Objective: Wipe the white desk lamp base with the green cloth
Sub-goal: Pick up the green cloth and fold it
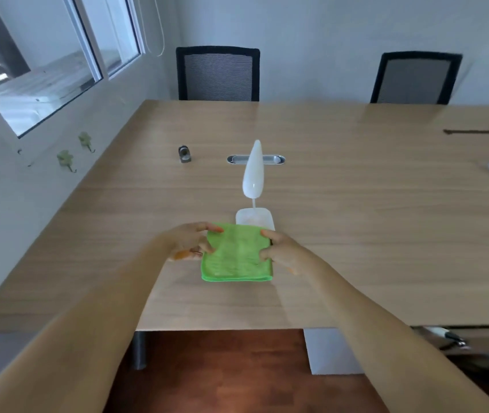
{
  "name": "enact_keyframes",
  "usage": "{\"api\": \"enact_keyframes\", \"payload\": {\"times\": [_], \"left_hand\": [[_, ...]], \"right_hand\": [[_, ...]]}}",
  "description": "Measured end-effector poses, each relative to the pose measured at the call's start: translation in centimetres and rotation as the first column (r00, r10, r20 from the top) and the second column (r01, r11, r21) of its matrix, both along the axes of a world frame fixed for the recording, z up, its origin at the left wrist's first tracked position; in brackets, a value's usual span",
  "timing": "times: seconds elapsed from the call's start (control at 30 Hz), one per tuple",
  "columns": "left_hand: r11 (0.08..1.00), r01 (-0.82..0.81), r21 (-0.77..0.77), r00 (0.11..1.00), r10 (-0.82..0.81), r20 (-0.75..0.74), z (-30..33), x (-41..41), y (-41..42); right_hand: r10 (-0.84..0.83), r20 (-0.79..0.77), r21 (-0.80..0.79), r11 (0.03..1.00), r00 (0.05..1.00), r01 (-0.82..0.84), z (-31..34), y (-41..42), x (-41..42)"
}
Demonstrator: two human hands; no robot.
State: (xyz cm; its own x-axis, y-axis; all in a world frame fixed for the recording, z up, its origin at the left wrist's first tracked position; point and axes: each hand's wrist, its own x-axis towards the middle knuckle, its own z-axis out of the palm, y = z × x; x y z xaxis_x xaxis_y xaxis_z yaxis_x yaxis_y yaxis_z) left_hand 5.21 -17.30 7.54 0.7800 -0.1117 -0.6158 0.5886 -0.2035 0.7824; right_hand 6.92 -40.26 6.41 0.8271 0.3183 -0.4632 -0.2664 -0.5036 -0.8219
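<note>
Green cloth (236, 254) pinched by left hand (188, 241) & right hand (279, 248), lamp base (255, 217) at 12 o'clock; wiping not yet begun.

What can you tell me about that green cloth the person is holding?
The green cloth is bright lime, soft and fuzzy like microfibre, folded into a rough square with layered edges at its near side. It is held flat just above or on the wooden desk, left hand and right hand pinching opposite sides. Its far edge overlaps the white lamp base.

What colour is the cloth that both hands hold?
Bright green cloth, plain, seen best in the head view.
</note>
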Motion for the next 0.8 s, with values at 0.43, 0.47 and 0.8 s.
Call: {"api": "enact_keyframes", "payload": {"times": [0.43, 0.47, 0.8], "left_hand": [[0.964, 0.061, 0.26, 0.993, -0.085, 0.08, -0.4, 2.1, -3.5], [0.961, 0.056, 0.269, 0.993, -0.081, 0.082, -0.4, 2.1, -3.5], [0.995, -0.1, -0.011, 0.994, 0.1, -0.05, -1.5, 0.4, -4.7]], "right_hand": [[0.166, 0.3, -0.305, 0.95, 0.939, -0.07, 0.7, -5.0, 1.8], [0.131, 0.28, -0.269, 0.962, 0.951, -0.053, 0.7, -5.0, 2.0], [-0.469, -0.412, 0.329, 0.722, 0.781, 0.608, -1.3, -3.6, 0.9]]}}
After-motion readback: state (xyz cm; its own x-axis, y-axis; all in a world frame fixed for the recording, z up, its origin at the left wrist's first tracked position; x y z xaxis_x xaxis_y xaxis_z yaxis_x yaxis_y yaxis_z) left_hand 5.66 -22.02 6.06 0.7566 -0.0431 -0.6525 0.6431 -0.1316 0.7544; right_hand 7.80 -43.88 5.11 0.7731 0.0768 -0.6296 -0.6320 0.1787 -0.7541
